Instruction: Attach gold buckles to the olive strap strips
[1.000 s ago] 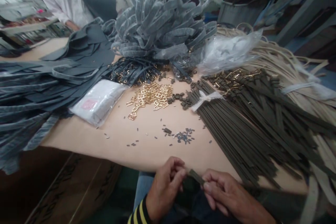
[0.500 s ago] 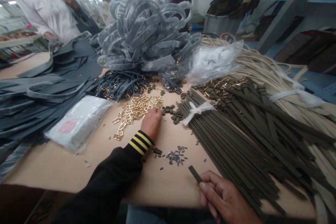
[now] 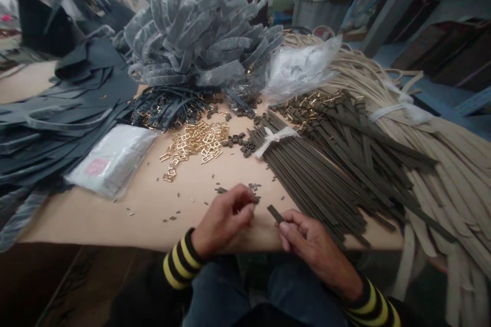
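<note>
My right hand (image 3: 301, 235) pinches a narrow dark-olive strap (image 3: 274, 213), whose squared end sticks out past the thumb toward the upper left. Close by on its left, above the table's near edge, my left hand (image 3: 226, 217) has thumb and fingers drawn together. A small dark piece shows at those fingertips, too blurred to name. Tiny dark bits (image 3: 253, 187) lie just beyond the left hand, partly covered by it. Further off are a heap of gold rectangular buckles (image 3: 199, 138) and a cluster of small dark-olive loops (image 3: 245, 144).
A tied bundle of olive straps (image 3: 314, 179) lies to the right, beside long beige straps (image 3: 422, 163). On the left are a plastic-wrapped packet (image 3: 113, 161) and dark blue pieces (image 3: 46, 138). Wrapped grey coils (image 3: 199, 30) rise at the back.
My left hand has come back from the edge of the buckle heap toward me, close to my right hand. My right hand still holds the strap. The view has tilted down.
</note>
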Tool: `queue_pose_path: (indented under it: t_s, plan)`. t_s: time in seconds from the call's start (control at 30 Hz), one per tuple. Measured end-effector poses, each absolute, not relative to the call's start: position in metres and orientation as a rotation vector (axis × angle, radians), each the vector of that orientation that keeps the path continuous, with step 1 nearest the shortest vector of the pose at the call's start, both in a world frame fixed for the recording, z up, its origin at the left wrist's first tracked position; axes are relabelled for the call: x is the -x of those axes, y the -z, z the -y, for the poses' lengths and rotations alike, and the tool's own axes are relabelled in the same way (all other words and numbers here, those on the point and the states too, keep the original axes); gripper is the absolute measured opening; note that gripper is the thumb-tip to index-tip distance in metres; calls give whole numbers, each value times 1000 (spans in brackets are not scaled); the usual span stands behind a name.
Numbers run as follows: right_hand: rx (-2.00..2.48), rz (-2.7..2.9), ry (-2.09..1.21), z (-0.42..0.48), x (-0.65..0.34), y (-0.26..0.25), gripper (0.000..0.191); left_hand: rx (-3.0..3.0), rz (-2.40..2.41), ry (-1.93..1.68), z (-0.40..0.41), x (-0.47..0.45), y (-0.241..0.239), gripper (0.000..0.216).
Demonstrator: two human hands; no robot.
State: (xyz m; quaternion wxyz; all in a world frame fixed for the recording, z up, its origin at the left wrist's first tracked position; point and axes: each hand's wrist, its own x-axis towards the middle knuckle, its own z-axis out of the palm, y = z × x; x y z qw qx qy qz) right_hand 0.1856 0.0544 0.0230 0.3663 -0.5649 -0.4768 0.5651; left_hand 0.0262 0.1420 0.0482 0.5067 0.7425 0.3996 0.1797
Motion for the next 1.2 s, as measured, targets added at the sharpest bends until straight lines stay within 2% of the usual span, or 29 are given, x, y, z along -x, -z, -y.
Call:
queue_pose_path:
  t_s: [0.23, 0.5, 0.63, 0.77, 1.0, 1.1, 1.2]
  plan:
    - [1430, 1347, -1523, -37, -173, -14, 29, -1266, -971, -456, -52, -28, -12, 7]
    - [1478, 1419, -1437, -19, -165, -15, 26, -1087, -998, -637, -35, -24, 2, 19]
    - [1511, 1397, -1415, -9, -168, -21, 32, -949, -995, -801, -31, -17, 5, 20]
    - [1537, 1437, -1531, -1, -169, -27, 32, -862, -993, -930, -28, -11, 12, 18]
    - [1582, 1487, -1595, 0, -166, -35, 27, -1032, -1047, -881, -28, -10, 6, 11]
    - [1563, 1679, -1588, -3, -172, -36, 27, -1318, -1055, -795, -27, -6, 3, 5]
    - [1458, 1847, -1626, -5, -179, -33, 27, -1609, -991, -687, -26, -2, 5, 8]
